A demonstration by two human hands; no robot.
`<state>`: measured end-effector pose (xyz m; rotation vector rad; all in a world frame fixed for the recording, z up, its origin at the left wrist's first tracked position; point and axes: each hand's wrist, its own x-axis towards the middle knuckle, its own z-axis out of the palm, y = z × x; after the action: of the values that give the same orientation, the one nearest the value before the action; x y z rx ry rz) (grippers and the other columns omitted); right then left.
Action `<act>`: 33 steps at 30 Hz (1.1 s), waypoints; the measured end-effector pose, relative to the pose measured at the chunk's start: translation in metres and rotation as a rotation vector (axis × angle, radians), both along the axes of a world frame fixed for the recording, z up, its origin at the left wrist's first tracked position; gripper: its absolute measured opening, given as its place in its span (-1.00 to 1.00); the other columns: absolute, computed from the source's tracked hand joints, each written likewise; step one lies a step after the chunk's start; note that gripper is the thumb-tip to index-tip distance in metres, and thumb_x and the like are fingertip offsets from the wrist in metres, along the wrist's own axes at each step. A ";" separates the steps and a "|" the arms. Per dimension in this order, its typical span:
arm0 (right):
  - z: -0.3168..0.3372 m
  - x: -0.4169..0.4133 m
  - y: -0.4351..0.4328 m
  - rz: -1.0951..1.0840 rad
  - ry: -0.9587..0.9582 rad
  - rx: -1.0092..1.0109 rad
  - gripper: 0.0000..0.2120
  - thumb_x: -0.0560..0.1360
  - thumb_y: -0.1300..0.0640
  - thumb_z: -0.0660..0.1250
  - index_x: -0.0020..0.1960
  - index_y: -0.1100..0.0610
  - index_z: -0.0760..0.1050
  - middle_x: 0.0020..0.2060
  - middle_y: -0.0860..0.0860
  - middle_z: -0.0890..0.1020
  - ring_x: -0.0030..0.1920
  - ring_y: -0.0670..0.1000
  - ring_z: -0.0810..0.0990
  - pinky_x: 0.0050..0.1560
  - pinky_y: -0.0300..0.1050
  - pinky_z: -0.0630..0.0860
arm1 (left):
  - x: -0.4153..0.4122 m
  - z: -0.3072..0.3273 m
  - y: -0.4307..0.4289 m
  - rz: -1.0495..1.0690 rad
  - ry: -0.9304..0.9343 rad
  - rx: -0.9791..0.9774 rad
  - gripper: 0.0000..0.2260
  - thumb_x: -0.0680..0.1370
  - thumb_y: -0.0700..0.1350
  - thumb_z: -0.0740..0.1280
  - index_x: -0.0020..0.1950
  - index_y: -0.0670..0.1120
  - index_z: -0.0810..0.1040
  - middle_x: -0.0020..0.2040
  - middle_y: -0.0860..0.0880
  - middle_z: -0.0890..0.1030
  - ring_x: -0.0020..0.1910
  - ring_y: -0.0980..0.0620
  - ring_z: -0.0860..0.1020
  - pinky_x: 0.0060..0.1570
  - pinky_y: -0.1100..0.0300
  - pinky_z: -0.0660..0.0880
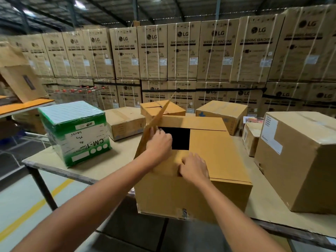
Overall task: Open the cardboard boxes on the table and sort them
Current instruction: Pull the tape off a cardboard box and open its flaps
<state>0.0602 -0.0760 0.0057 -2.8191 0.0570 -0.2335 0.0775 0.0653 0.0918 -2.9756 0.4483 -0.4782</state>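
Note:
A large brown cardboard box (209, 193) stands at the table's front edge, right before me. Its left top flap (156, 120) is raised and tilted up to the left, leaving a dark opening in the top. My left hand (159, 142) grips that raised flap near its base. My right hand (194, 167) lies on the near top flap with its fingers curled at the flap's edge. The other top flaps lie flat. A green and white box (76, 131) marked CM-1 sits on the table to the left.
Several more brown boxes stand on the table (116, 160): one large box at the right (298, 160), smaller ones behind (125, 122) (221, 113). Stacked washing machine cartons (181, 51) wall off the back. A shelf with an orange edge (25, 106) is at left.

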 end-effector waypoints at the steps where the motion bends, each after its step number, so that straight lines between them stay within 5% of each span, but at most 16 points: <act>1: -0.002 0.001 0.000 -0.002 0.005 0.017 -0.68 0.56 -0.01 0.18 0.21 0.03 0.59 0.31 0.07 0.50 0.42 0.15 0.36 0.45 0.08 0.25 | 0.012 -0.005 0.016 0.033 0.004 -0.001 -0.72 0.65 -0.13 0.11 0.29 -0.13 0.49 0.46 -0.29 0.38 0.54 -0.30 0.18 0.55 -0.22 -0.04; 6: -0.007 0.003 0.001 0.022 -0.047 -0.010 -0.62 0.59 -0.03 0.12 0.28 0.01 0.57 0.33 0.04 0.49 0.40 0.11 0.37 0.47 0.10 0.24 | 0.052 -0.054 0.088 0.268 0.139 -0.014 -0.61 0.62 0.13 0.15 0.35 -0.04 0.46 0.49 -0.22 0.34 0.54 -0.25 0.16 0.48 -0.32 -0.05; 10: -0.009 0.004 0.002 0.029 -0.052 -0.047 -0.63 0.60 -0.03 0.13 0.30 0.01 0.56 0.32 0.04 0.50 0.38 0.09 0.39 0.46 0.10 0.27 | 0.052 -0.092 0.110 0.285 0.500 -0.705 -0.66 0.61 0.06 0.22 0.30 -0.10 0.43 0.26 -0.16 0.52 0.22 -0.14 0.49 0.25 -0.09 0.41; 13: -0.011 0.002 0.004 0.034 -0.046 -0.060 -0.62 0.60 -0.04 0.14 0.32 0.01 0.54 0.35 0.07 0.49 0.39 0.10 0.38 0.45 0.12 0.31 | 0.046 -0.104 0.113 0.301 0.661 -1.093 -0.76 0.67 -0.01 0.17 0.09 -0.16 0.49 0.11 -0.18 0.59 0.04 -0.10 0.56 0.22 -0.10 0.45; 24: -0.004 0.013 0.000 0.031 0.000 -0.040 -0.55 0.59 -0.05 0.17 0.45 0.02 0.41 0.34 0.04 0.51 0.34 0.11 0.42 0.37 0.10 0.37 | 0.076 -0.096 0.113 0.236 0.581 -0.759 -0.61 0.63 0.01 0.22 0.40 -0.16 0.36 0.31 -0.18 0.51 0.23 -0.13 0.50 0.21 0.00 0.41; 33: 0.028 0.100 -0.039 -0.008 -0.126 -0.040 -0.55 0.60 0.02 0.22 0.47 0.05 0.36 0.25 0.07 0.54 0.27 0.13 0.46 0.18 0.03 0.49 | 0.164 -0.082 0.077 0.131 0.502 -0.756 -0.40 0.63 -0.05 0.29 0.58 -0.15 0.09 0.53 -0.19 0.32 0.44 -0.17 0.37 0.38 -0.01 0.33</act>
<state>0.1603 -0.1147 0.0338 -2.8368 0.0354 -0.4170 0.2418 0.1423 0.0098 -3.8278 0.0991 0.1842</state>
